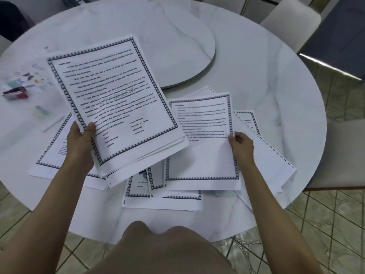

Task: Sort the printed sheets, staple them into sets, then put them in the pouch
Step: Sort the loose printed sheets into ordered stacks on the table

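We get bright, cool, even indoor light; shadows under the stack of sheets (110,99) on the white table (256,76) are soft and faint. A hard glare strip (331,65) shines at upper right. The wide lens bends the table rim and floor tiles (325,224) (most at the corners). The stapler (15,93) and the single sheet (201,135) look blurred; the stack's print is sharper.

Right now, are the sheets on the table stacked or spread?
Spread: the loose sheets overlap at different angles on the table, not squared into one pile.
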### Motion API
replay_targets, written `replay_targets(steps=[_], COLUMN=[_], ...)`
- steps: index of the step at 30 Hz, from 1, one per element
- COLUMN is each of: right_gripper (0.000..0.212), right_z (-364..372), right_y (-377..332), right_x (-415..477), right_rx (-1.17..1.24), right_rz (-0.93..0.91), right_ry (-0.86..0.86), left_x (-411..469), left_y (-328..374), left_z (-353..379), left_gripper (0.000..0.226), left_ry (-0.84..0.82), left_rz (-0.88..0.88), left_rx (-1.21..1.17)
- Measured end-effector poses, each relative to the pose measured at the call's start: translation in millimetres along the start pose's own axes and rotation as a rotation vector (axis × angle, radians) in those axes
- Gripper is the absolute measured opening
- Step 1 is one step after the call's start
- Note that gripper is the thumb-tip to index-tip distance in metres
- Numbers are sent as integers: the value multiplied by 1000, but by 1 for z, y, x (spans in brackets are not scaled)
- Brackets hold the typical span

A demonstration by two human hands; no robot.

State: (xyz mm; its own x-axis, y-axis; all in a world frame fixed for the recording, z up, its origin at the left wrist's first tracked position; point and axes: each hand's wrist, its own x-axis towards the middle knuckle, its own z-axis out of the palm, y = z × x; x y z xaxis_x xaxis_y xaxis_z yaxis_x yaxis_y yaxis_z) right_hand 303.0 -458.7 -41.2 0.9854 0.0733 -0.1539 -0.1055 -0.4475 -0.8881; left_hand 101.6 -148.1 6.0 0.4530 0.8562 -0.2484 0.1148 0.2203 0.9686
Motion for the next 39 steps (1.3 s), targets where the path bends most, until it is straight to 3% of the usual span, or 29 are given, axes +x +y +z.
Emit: replay_targets(steps=[8, 16, 21, 27, 33, 39], right_gripper=[19, 22, 31, 50, 49, 41], right_z=[50, -11, -64, -88, -85, -94], right_y=[-1, 16, 39, 48, 44, 42], right_x=[-31, 2, 31, 43, 48, 60], right_rx=[-91, -286, -442, -688, -787, -793], right_rz=[-100, -156, -69, 54, 45, 118], right_ry=[-126, 7, 100, 50, 51, 12], left_x=[-1, -8, -18, -38, -41, -41], left_y=[-9, -22, -35, -54, -67, -67], left_z=[5, 24, 37, 62, 67, 70], left_gripper=[33, 36, 37, 40, 49, 33], left_ry=[-46, -83, -115, -192, -270, -283], left_rz=[-59, -100, -131, -150, -189, -193], left_rx=[53, 82, 110, 196, 398, 441])
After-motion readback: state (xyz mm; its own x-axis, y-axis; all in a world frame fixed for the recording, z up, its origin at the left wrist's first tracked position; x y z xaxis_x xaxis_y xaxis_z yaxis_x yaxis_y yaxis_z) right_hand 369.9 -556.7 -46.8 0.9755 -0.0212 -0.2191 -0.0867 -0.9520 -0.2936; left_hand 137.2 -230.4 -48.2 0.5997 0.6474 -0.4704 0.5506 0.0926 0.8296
